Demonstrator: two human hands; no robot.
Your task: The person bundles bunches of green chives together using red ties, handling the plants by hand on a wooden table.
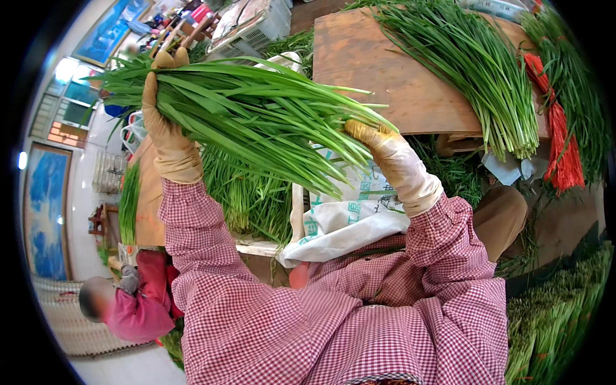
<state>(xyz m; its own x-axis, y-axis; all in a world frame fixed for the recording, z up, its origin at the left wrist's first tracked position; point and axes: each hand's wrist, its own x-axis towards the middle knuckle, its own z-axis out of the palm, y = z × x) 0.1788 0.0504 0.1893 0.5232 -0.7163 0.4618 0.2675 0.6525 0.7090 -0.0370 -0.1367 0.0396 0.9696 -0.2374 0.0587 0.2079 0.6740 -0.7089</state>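
A loose bunch of garlic chives [256, 115] stretches between my two hands, raised in front of me. My left hand [168, 122], in a pale glove, is closed around the leafy end at the left. At the other end, my right hand [394, 157] grips the pale cut stalks; its glove is stained yellow at the fingertips. More garlic chives [247, 196] lie below the bunch in a white crate [297, 215]. A white woven sack [346, 221] with green print lies across my lap.
On the wooden table [359, 61] rests a large pile of chives [462, 70]. Red ties [561, 151] hang at its right. Bundled chives [564, 314] stand at lower right. A person in pink [144, 301] works at lower left. A white crate [256, 29] stands behind.
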